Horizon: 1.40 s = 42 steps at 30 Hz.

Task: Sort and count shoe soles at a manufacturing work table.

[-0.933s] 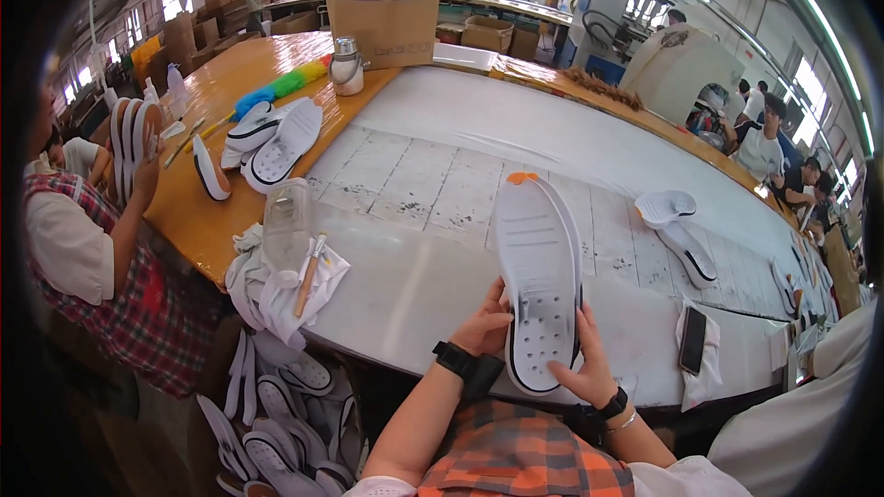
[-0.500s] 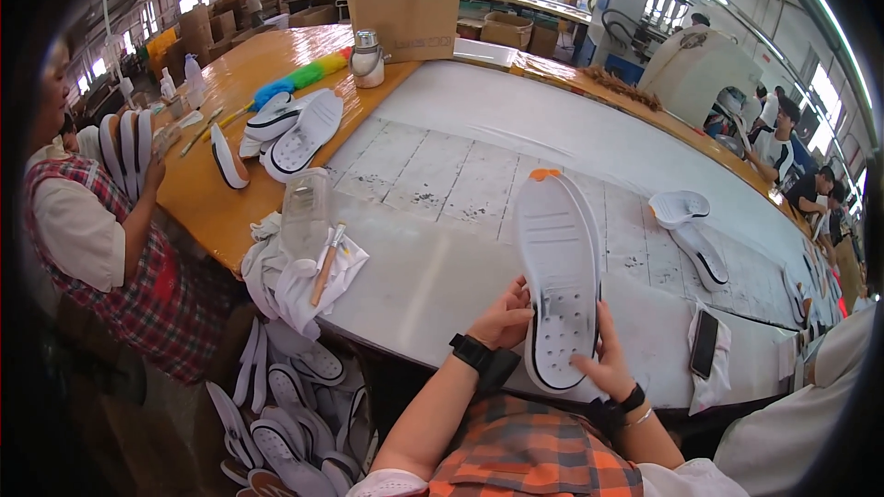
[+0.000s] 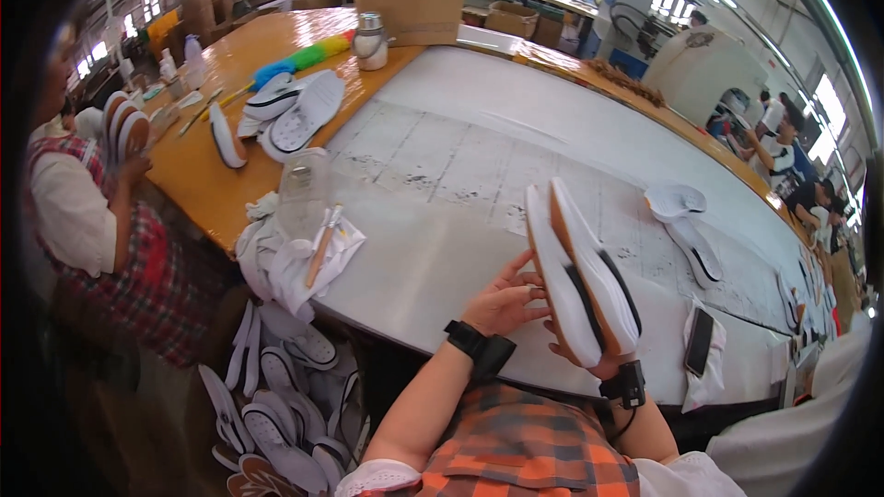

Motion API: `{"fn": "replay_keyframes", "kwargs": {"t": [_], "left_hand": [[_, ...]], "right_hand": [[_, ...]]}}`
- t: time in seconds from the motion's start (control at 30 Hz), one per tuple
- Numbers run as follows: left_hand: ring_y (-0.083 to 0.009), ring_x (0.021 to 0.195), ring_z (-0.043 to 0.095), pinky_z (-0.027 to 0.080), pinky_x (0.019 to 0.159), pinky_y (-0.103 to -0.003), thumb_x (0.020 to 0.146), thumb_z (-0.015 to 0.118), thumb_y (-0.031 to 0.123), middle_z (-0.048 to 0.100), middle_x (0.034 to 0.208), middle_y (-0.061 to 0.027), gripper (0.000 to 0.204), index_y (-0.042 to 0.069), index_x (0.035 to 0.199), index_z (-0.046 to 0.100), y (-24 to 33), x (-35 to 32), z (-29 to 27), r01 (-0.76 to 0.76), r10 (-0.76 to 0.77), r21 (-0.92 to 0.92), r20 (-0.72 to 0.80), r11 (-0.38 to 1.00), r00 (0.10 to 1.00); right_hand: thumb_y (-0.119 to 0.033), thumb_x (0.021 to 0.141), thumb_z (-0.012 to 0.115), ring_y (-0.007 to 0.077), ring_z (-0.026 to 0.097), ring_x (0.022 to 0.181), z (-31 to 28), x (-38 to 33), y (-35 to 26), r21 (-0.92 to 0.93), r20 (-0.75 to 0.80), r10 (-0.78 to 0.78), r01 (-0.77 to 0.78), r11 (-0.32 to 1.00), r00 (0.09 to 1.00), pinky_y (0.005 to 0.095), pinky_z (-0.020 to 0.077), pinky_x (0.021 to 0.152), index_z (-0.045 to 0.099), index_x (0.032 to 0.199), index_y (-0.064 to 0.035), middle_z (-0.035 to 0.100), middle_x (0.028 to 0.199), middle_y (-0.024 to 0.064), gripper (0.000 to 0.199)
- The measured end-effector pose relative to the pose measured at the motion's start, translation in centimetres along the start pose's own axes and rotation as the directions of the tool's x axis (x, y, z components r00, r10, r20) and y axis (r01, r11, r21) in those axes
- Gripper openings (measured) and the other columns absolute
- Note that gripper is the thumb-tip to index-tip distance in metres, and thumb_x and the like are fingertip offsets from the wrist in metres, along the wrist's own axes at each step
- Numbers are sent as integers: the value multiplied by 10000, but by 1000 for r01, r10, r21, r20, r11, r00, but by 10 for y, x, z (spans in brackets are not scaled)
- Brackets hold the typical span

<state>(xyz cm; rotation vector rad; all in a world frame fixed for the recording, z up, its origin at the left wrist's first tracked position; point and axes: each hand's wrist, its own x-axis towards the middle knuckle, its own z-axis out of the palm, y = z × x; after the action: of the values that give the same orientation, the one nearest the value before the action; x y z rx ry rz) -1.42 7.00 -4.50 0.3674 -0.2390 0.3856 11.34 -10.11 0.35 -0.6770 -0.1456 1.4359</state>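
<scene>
Two white shoe soles (image 3: pixel 578 276) are being held together as a stacked pair, standing on edge and tilting, heels low near the table's (image 3: pixel 442 175) near edge, toes pointing toward its far side. A thin orange-tan edge is showing along the upper sole, and dark stripes are running along the right-facing side.

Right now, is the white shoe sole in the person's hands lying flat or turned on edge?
On edge. The white shoe sole shows its side wall and tan rim, propped between left hand and right hand.
</scene>
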Motion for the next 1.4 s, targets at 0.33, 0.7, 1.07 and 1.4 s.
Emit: {"fn": "replay_keyframes", "kwargs": {"t": [0.33, 0.7, 1.07, 1.4], "left_hand": [[-189, 943, 531, 436, 828, -403, 805, 563, 146, 519, 1028, -47, 603, 205, 1329, 270, -12, 8, 3, 67, -67, -4, -33, 998, 997], [-200, 1016, 486, 437, 816, -410, 822, 509, 377, 493, 1080, -29, 566, 109, 1286, 326, -21, -4, -22, -24, 27, 24, -133, 999, 991], [-164, 883, 496, 469, 746, -348, 800, 571, 173, 479, 974, -31, 472, 153, 1220, 356, -11, 6, -16, 67, -29, 90, -372, 994, 928], [-168, 877, 507, 481, 731, -353, 832, 515, 133, 491, 949, -41, 362, 134, 1170, 384, -10, 9, -19, 70, -44, 48, -422, 996, 906]], "right_hand": [[-384, 825, 418, 272, 518, 1034, -21, -22, 4, -202, -111, -343, 316, 927, 933, 425, 417, 883, 465, 1196, -51, 532, 1140, 108, 500], [-323, 784, 586, 239, 448, 1135, 92, 9, 63, -770, 283, -644, 569, 289, 711, 358, 317, 968, 327, 1310, -27, 435, 1270, 122, 656], [-29, 818, 479, 191, 511, 1036, 59, -5, 14, -727, 220, -435, 444, 524, 873, 303, 394, 885, 454, 1173, 3, 539, 1134, 116, 357], [-62, 853, 476, 126, 551, 866, -8, -6, -17, -777, 37, -587, 392, 492, 809, 237, 431, 777, 533, 1015, -12, 583, 980, 68, 179]]}}
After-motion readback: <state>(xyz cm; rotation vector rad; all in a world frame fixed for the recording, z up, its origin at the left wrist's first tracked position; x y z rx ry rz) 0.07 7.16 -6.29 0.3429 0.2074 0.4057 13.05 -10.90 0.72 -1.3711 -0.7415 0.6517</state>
